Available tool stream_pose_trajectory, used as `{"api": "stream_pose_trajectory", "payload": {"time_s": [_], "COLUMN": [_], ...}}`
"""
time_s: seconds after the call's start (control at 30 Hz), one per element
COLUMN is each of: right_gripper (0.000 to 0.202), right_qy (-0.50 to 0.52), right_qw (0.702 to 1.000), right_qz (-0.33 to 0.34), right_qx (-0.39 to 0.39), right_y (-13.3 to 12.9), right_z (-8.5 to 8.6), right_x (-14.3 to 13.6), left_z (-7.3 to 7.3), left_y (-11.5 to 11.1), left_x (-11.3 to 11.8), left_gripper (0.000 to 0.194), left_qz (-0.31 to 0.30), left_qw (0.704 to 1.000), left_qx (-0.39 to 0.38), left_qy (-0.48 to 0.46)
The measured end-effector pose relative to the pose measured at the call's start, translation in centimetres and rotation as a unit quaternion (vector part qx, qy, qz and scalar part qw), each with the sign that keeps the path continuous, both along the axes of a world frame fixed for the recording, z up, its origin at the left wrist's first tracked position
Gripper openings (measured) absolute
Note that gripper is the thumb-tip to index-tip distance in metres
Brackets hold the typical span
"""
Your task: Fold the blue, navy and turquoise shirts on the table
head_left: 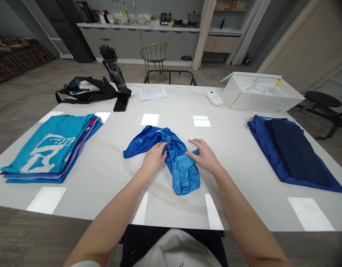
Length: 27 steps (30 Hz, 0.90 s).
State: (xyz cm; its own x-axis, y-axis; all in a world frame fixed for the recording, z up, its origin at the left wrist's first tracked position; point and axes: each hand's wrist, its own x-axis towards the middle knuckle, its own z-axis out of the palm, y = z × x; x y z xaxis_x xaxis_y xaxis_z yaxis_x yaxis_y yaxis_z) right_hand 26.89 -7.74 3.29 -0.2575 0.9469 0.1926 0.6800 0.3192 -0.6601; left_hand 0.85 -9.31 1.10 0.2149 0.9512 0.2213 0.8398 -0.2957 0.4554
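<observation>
A crumpled blue garment (176, 148) lies bunched in the middle of the white table, partly turned so that a lighter blue side shows at its near right end. Its exact kind cannot be made out. My left hand (155, 157) is at the middle of the bunch, with fingers curled closed on a fold of the cloth. At the right side is my right hand (204, 155), its thumb and fingers spread apart. The thumb touches the edge of the lighter part, while the fingers are off the cloth.
Folded turquoise and purple clothes (54, 144) are stacked at the left. Folded dark blue clothes (296, 152) lie at the right. Farther back are a black bag (87, 91), bottle (114, 68), phone (121, 102), paper sheet (153, 93), white device (214, 98) and white box (260, 94).
</observation>
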Motion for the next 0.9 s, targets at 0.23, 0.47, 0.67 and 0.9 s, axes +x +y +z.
{"api": "stream_pose_trajectory", "payload": {"time_s": [0.23,0.47,0.67,0.9], "right_gripper": [0.018,0.039,0.032,0.022], "right_qy": [-0.022,0.126,0.029,0.079], "right_qw": [0.928,0.939,0.993,0.983], "right_qz": [0.262,0.167,0.004,0.154], "right_qx": [-0.265,-0.274,-0.116,-0.062], "right_y": [-2.4,-2.2,-0.4,-1.3], "right_z": [1.8,1.8,-0.8,-0.2], "right_x": [-0.8,-0.7,-2.9,-3.7], "left_z": [0.2,2.5,1.3,0.9], "left_y": [0.1,-1.8,-1.3,-0.7], "left_x": [0.5,1.3,2.3,1.5], "left_gripper": [0.045,0.018,0.044,0.013], "left_qz": [-0.145,-0.131,-0.019,-0.116], "left_qw": [0.98,0.984,0.999,0.978], "left_qx": [-0.023,-0.051,0.031,-0.065], "left_qy": [-0.133,-0.109,0.004,-0.163]}}
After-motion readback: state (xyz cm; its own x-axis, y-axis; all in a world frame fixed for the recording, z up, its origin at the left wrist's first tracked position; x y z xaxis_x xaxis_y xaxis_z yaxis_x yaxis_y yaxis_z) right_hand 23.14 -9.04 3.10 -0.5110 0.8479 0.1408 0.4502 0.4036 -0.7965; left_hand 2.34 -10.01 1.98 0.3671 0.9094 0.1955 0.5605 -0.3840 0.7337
